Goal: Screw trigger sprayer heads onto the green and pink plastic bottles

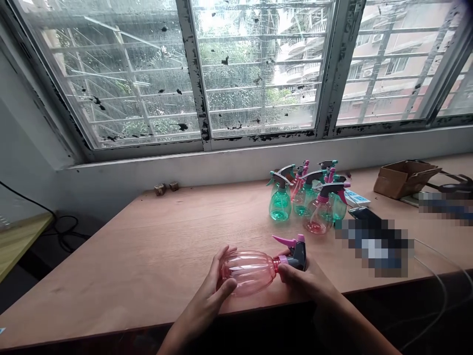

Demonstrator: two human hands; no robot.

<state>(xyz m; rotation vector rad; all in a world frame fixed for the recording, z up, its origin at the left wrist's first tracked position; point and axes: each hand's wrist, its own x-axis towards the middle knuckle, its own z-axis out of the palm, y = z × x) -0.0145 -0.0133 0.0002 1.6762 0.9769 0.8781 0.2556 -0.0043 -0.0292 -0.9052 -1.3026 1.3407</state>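
So both hands were on the pink spray bottle (251, 272), held sideways by the near edge of the table (158, 251), base to the left and black spray head (299, 255) to the right. The left hand (214, 286) was cupped round the base, thumb on the near side, and the right hand (308, 277) was closed about the neck, thumb by the pink collar (283, 260). Couldn't tell if the bottle touched the wood. For a hold like that, I'd say a light left palm and a firmer right grip at the collar made sense (thin-looking plastic, probably dents if squeezed), with fingers kept off the pink trigger (286, 241). As for room, the left was the roomier way, tabletop running out to two small brown blocks (166, 188) at the far edge. Far right was tighter: a bunch of green and pink bottles (280, 204) stood near the spray head, with a dark phone (365, 217) beyond the right hand. The near edge looked like the riskiest spot for a slip.
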